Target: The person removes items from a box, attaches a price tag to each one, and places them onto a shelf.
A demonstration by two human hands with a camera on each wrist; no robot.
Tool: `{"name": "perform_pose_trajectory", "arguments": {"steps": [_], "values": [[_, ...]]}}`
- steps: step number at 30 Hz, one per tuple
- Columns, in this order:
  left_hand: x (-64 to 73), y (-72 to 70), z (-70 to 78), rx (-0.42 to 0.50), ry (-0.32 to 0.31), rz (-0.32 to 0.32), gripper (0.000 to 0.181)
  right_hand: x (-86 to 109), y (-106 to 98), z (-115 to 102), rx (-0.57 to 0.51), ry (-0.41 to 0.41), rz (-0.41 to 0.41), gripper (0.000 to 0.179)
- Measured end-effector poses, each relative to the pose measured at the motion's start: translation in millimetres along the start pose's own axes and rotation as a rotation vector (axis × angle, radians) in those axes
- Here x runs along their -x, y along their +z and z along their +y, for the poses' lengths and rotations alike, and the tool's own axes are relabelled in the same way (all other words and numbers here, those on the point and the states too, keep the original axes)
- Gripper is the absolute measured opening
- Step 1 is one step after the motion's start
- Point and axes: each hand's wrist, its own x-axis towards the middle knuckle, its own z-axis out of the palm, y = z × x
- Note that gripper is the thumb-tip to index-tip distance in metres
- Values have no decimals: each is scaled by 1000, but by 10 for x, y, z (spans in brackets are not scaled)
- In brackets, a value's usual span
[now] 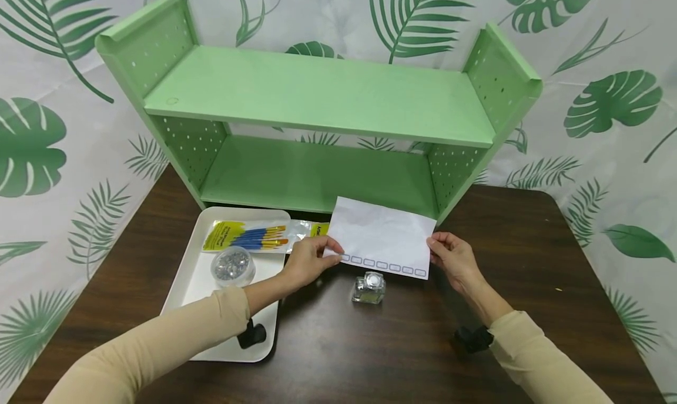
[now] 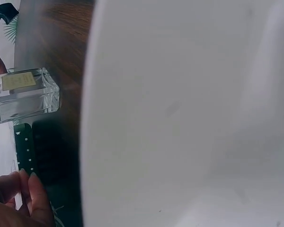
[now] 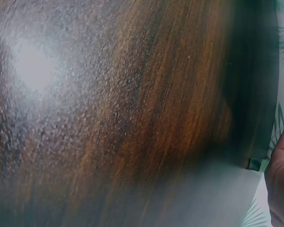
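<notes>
A white sheet of paper [image 1: 383, 230] with a row of small printed boxes along its lower edge is held up in front of the green shelf. My left hand [image 1: 309, 263] pinches its lower left corner between thumb and fingers. On the opposite side, my right hand [image 1: 457, 260] pinches the right edge. Just below the paper stands a small clear glass bottle [image 1: 368, 296] with a silvery top. In the left wrist view the bottle [image 2: 26, 99] appears large, above the pinching fingers [image 2: 38, 198]. Only part of the right hand [image 3: 281, 179] enters the right wrist view.
The two-tier green shelf [image 1: 317, 92] spans the back of the brown table [image 1: 328, 357]. At left lies a white tray [image 1: 193, 292] bearing a packet of blue-handled paintbrushes [image 1: 259, 237] and a round clear tub [image 1: 233, 266] of silvery pieces. My left forearm crosses over the tray.
</notes>
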Motion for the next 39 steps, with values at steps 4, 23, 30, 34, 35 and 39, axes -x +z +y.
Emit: {"name": "perform_pose_trajectory", "arguments": {"steps": [4, 23, 30, 34, 35, 39], "values": [[7, 4, -5, 0, -14, -7, 7, -15, -2, 22, 101, -25, -9, 2], [111, -135, -16, 161, -94, -100, 8, -83, -55, 98, 506, -170, -16, 17], [157, -323, 9, 192, -131, -37, 9, -78, -80, 102, 643, -189, 17, 16], [198, -354, 42, 286, -134, -35, 11, -92, -52, 110, 644, -155, 50, 16], [212, -350, 56, 307, -132, -42, 12, -98, -46, 111, 640, -149, 61, 16], [284, -290, 110, 373, -143, -86, 13, -107, -42, 108, 611, -151, 74, 18]]}}
